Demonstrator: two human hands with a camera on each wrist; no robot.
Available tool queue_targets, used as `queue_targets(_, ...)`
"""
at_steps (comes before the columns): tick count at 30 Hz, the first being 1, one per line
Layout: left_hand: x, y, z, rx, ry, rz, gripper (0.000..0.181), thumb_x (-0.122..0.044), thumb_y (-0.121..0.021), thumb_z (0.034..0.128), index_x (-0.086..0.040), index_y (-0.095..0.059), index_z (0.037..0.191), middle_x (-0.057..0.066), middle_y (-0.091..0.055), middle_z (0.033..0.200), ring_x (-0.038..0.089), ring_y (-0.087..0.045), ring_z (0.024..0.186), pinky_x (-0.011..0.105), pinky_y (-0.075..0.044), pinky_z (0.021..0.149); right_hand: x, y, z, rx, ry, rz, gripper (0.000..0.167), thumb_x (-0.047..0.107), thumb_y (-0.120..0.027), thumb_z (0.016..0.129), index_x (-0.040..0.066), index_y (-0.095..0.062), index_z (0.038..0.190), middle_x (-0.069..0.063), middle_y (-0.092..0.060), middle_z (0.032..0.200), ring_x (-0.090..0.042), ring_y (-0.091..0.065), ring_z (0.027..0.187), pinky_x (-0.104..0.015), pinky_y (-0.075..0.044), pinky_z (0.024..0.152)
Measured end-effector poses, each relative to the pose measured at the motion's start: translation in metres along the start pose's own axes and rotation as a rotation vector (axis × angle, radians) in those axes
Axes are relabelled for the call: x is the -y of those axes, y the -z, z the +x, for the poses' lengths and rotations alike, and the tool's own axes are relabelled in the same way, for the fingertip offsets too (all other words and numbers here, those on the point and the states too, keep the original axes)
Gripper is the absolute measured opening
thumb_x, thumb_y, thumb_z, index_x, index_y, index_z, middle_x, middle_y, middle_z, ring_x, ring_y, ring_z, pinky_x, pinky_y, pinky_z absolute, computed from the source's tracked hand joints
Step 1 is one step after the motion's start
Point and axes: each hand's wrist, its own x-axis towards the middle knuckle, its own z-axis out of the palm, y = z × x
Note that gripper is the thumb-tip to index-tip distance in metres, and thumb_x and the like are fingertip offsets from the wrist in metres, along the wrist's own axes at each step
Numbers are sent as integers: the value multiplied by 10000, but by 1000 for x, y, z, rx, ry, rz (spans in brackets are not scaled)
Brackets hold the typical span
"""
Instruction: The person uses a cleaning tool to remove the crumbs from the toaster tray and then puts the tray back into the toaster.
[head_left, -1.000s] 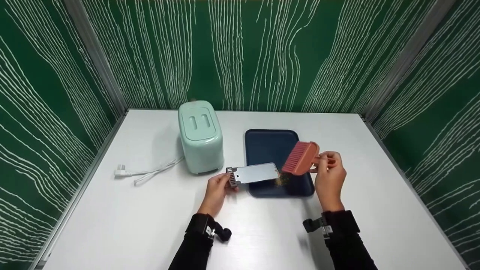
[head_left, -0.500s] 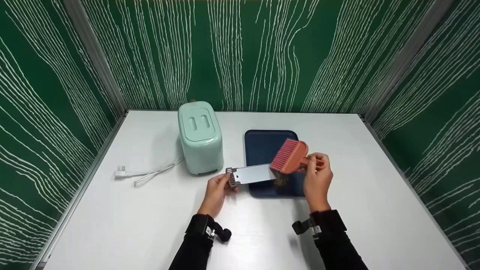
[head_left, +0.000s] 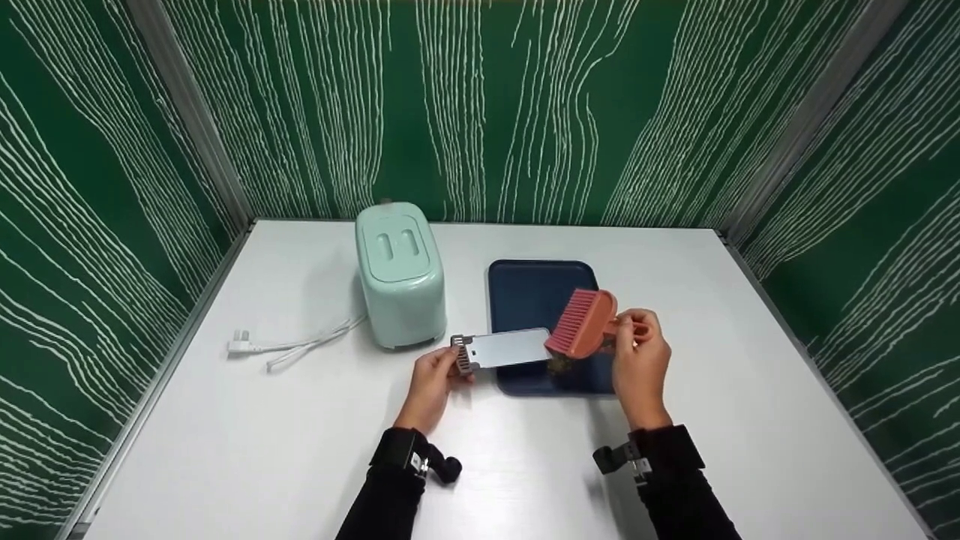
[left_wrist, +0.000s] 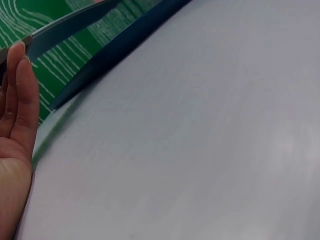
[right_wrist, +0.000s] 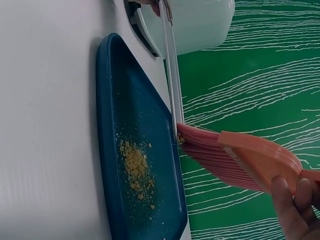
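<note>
My left hand [head_left: 431, 382] pinches the slotted grey end of a flat metal crumb tray [head_left: 514, 349], which hangs above the dark blue serving tray [head_left: 536, 289]. In my right hand [head_left: 641, 367] is the handle of a coral brush [head_left: 596, 326] with pink bristles. The bristle tips meet the far end of the crumb tray, as the right wrist view shows, with a few crumbs at that edge. Yellowish crumbs [right_wrist: 135, 162] lie heaped and scattered on the blue tray below. In the left wrist view, only part of the left hand and the crumb tray's edge are visible.
A mint-green toaster [head_left: 401, 277] stands left of the blue tray. Its white cord and plug [head_left: 244, 345] lie on the white table [head_left: 300, 457] to the left. Green walls with white lines [head_left: 525, 112] enclose the back and sides.
The brush and right hand have moved left over the end of the crumb tray, then slightly back right and down. The left hand and crumb tray have stayed nearly still.
</note>
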Motion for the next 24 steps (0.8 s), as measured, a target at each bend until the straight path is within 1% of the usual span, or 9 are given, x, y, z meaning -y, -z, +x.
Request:
queue_targets(3,0,0,0,-5,11,0,274,-139,-523,1121,86,-677,1155,80,-725,911,163,-689,718,293,-609,726,-10,2,1,10,8,-39,226,83,-438,1135,-77,-596,1155,-262,-725,992,-144,-716,801,-163,-561,663)
queue_targets(6,0,0,0,-10,9,-4,275,-135,-523,1120,90,-677,1162,82,-725,906,166,-690,706,292,-609,716,-18,6,2,18,23,-67,238,117,-441,1141,-52,-608,1148,-227,-738,991,-114,-708,790,-149,-551,656)
queue_targets(8,0,-1,0,-9,-1,-9,273,-124,-519,1119,98,-673,1158,78,-720,899,168,-689,699,294,-608,711,-20,10,3,19,37,-70,244,136,-445,1142,-41,-613,1134,-211,-745,984,-87,-704,771,-168,-571,655)
queue_targets(12,0,-1,0,-2,-20,-4,274,-112,-512,1119,116,-661,1143,68,-712,875,168,-690,691,297,-604,706,-21,16,5,7,54,-44,242,134,-442,1138,-42,-605,1110,-210,-747,964,-52,-707,742,-200,-603,643)
queue_targets(18,0,-1,1,-7,-14,-2,277,-118,-518,1117,115,-661,1156,72,-716,886,163,-690,698,289,-600,712,-23,21,12,-30,59,-23,223,100,-433,1123,-48,-597,1091,-223,-745,933,-67,-727,737,-200,-605,625)
queue_targets(20,1,0,1,-8,-12,-2,282,-125,-524,1117,116,-662,1164,75,-717,889,161,-690,697,288,-602,711,-24,21,15,-51,61,-9,223,97,-434,1121,-55,-595,1090,-233,-742,930,-77,-727,733,-188,-601,624)
queue_targets(22,1,0,1,-10,-8,-1,283,-132,-530,1116,112,-665,1166,74,-718,888,158,-690,695,288,-604,709,-22,20,18,-81,65,20,221,94,-442,1121,-66,-592,1091,-234,-737,920,-89,-721,713,-204,-608,625)
queue_targets(24,1,0,2,-11,-5,0,284,-136,-531,1116,108,-668,1164,72,-720,882,157,-691,691,287,-603,701,-20,16,20,-113,67,69,210,81,-452,1119,-74,-591,1093,-217,-726,904,-95,-717,697,-225,-616,624)
